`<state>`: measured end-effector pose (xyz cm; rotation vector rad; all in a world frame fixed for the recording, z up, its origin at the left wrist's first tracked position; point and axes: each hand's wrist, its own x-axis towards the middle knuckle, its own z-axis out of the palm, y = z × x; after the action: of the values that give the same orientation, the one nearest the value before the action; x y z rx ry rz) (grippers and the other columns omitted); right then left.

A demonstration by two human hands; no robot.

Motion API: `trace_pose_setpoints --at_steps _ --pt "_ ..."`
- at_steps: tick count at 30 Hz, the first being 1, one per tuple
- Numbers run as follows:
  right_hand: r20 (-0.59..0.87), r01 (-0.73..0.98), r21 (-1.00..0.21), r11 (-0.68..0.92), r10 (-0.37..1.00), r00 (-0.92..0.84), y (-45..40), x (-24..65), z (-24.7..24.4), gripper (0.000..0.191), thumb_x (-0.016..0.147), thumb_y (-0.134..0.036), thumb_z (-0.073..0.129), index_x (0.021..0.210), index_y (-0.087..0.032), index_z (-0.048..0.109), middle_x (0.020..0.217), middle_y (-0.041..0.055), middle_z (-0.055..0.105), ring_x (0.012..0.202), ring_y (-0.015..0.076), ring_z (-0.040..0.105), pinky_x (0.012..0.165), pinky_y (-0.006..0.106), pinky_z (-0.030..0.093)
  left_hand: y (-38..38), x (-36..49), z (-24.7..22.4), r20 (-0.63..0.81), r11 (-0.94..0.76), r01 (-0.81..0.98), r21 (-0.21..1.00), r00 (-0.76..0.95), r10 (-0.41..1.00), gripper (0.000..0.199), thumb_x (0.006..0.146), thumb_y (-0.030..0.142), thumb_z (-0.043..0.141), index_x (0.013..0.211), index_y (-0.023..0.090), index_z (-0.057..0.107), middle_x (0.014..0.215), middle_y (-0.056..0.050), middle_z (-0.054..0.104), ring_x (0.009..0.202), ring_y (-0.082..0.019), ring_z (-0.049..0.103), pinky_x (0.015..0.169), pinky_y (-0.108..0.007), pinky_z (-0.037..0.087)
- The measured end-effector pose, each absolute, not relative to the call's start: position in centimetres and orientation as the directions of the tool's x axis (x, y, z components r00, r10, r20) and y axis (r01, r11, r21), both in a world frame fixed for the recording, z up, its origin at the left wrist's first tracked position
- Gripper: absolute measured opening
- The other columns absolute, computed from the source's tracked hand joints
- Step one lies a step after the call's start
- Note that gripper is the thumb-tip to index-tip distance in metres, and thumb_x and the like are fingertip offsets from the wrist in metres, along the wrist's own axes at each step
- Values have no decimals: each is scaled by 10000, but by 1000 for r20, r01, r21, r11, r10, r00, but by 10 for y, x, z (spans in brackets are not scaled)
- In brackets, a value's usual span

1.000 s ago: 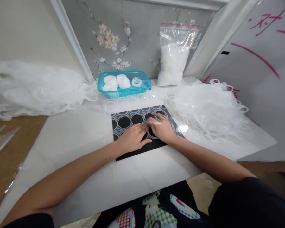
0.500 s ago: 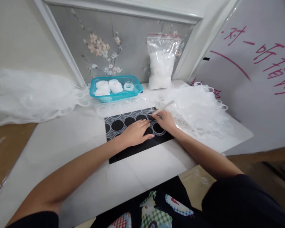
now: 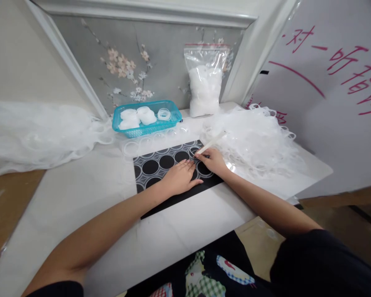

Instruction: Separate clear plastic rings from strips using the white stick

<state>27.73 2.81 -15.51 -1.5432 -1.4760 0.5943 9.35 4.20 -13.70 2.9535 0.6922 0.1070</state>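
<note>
A black sheet [image 3: 148,167] printed with rows of round clear stickers lies on the white table [image 3: 89,198]. My left hand [image 3: 179,178] rests flat on its near right part, fingers together, pressing it down. My right hand [image 3: 212,160] grips a thin white stick [image 3: 210,143] like a pen, its tip touching a circle at the sheet's far right corner.
A blue basket [image 3: 146,119] with white rolls stands behind the sheet, a row of clear rings [image 3: 148,140] in front of it. A sealed bag of white pieces [image 3: 205,82] leans on the wall. Heaps of clear plastic film lie at right [image 3: 256,140] and left [image 3: 34,128]. A whiteboard [image 3: 327,86] stands at right.
My right hand lifted the white stick from lying flat on the sheet to a tilted pen grip at the far right circle. My left hand stayed on the sheet. The view shifted right.
</note>
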Motion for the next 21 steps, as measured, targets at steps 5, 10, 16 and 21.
trace_pose_setpoints --at_steps 5,10,16,21 --pt "246 561 -819 120 957 156 29 281 -156 134 835 -290 617 829 -206 722 879 53 761 851 261 714 795 382 547 42 93 -141 76 -884 438 166 888 454 681 945 555 461 1349 7 484 1405 -249 467 1356 -320 413 1158 -451 287" --pt "351 806 -569 160 934 63 17 271 -159 186 901 -258 534 872 -215 713 968 70 746 986 271 660 888 398 490 42 92 -144 100 -888 418 190 892 441 718 929 586 468 1351 4 478 1406 -252 466 1355 -328 415 1156 -464 286" --pt "349 947 -269 175 934 -73 26 264 -147 197 865 -125 510 919 -180 691 881 132 728 1109 311 560 961 430 378 40 94 -142 105 -895 417 161 894 435 772 890 585 534 1318 -56 485 1373 -290 486 1339 -343 431 1158 -435 278" --pt "391 808 -582 -91 840 376 109 302 -79 196 819 -85 486 853 -112 677 878 199 702 1058 354 587 914 477 397 43 91 -130 21 -884 417 212 902 430 745 826 628 596 1285 43 549 1390 -245 492 1318 -374 450 1085 -488 378"
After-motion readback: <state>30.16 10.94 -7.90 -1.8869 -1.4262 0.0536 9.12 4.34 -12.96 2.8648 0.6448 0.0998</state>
